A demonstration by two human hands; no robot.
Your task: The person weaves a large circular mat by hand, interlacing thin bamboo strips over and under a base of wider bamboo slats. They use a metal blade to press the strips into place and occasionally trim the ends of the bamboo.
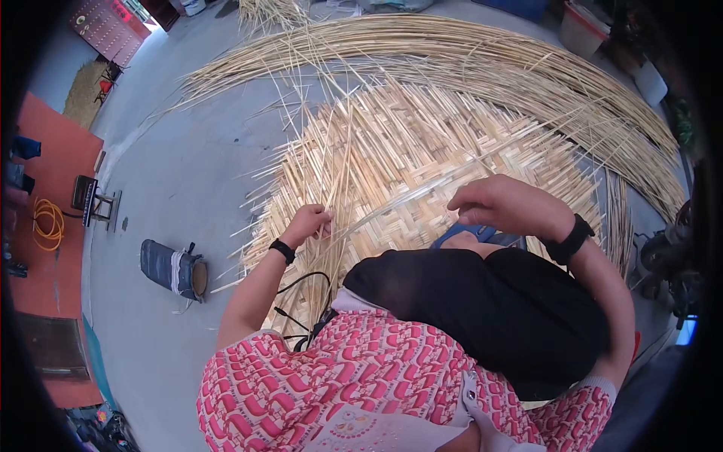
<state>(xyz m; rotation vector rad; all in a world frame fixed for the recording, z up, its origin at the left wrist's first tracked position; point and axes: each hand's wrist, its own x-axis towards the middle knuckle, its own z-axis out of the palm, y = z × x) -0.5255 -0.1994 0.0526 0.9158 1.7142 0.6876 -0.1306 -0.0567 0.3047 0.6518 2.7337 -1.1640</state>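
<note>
A partly woven reed mat (407,143) lies on the floor in front of me, with loose strip ends fanning out along its far and left edges. At the mat's left side, my left hand (309,224) is closed around thin split reed strips (340,169) that run up and away across the weave. My right hand (501,202) hovers over the near right part of the mat, fingers bent and a little apart, with nothing visible in them. Several long pale strips (422,188) lie slantwise across the weave between the two hands.
Long bundles of reeds (452,45) curve around the mat's far and right sides. On the grey floor to the left lie a dark rolled bundle (169,269) tied with cord and a small stool (105,207). An orange coiled cable (49,224) hangs further left.
</note>
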